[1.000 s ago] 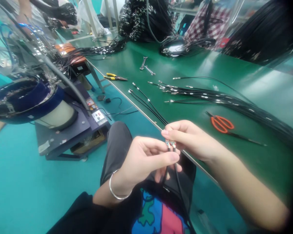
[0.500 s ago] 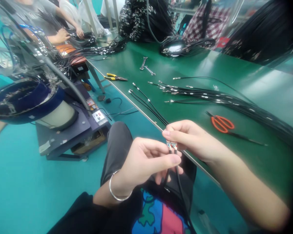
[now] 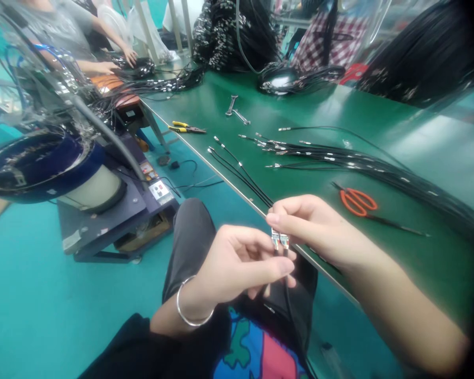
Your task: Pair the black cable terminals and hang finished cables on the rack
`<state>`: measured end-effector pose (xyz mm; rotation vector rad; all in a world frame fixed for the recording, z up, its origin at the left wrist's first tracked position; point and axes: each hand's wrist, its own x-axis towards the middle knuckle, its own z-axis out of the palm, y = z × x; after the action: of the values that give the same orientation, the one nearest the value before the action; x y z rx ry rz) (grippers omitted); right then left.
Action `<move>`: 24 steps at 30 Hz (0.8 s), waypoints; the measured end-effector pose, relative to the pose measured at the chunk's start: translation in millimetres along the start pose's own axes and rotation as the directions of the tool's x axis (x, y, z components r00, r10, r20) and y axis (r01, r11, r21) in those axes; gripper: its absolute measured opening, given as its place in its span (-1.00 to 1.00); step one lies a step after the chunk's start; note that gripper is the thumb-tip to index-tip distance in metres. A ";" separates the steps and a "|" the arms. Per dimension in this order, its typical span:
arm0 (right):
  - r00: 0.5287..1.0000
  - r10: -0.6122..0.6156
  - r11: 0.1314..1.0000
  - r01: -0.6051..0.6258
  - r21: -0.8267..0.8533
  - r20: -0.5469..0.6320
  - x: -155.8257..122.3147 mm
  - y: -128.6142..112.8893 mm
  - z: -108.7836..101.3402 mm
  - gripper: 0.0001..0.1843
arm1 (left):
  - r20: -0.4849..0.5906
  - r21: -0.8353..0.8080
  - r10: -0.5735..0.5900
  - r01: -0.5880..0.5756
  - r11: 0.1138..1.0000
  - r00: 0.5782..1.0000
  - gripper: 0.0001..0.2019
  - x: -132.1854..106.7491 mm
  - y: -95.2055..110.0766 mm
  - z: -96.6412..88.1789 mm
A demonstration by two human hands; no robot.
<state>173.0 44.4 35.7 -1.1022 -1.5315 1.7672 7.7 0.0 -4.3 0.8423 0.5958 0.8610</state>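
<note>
Smooth green tabletop [image 3: 300, 184], glossy where light falls, ends in a straight pale edge [image 3: 237, 189]. Beside that edge, two small metallic connectors [image 3: 280, 240] with coloured bits sit side by side; the right hand [image 3: 314, 223] pinches their upper ends, while the left hand [image 3: 240, 258] closes thumb and fingers around slim, round black cables [image 3: 288, 302] beneath. Orange loop-handled scissors [image 3: 358, 202] and yellow-handled pliers [image 3: 187, 128] lie well apart.

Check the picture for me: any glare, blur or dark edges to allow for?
Head view: pale glare washes the green table toward the right; head view: the right edge falls to black; head view: the small connectors at the hands show colour, but fine detail is soft; head view: the background cable bundle looks smeared.
</note>
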 end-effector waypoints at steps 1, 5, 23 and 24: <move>1.000 -0.009 1.000 0.009 0.002 0.000 -1.0 -0.6 0.0 -0.55 | 0.004 0.005 0.000 0.000 1.000 1.000 -0.90 -0.1 0.1 0.0; 1.000 -0.019 1.000 0.019 0.016 -0.001 -4.4 -2.3 -0.4 -0.57 | 0.008 0.013 -0.001 0.001 1.000 1.000 -0.91 -0.4 1.2 1.0; 0.576 -0.508 0.503 -0.404 -0.764 -0.640 -72.0 -16.8 -105.9 -0.82 | -0.052 0.007 0.038 -0.038 0.999 0.998 -0.89 10.6 -3.4 -2.5; 0.598 -0.414 0.444 -0.525 -0.726 -0.686 -79.2 -8.3 -122.3 -0.82 | -0.045 0.016 0.031 -0.030 0.999 0.998 -0.88 12.0 -4.5 -3.6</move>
<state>316.9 44.5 59.9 -2.1003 -1.7191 0.0085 13.3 9.8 -11.5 0.8492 0.6315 0.9064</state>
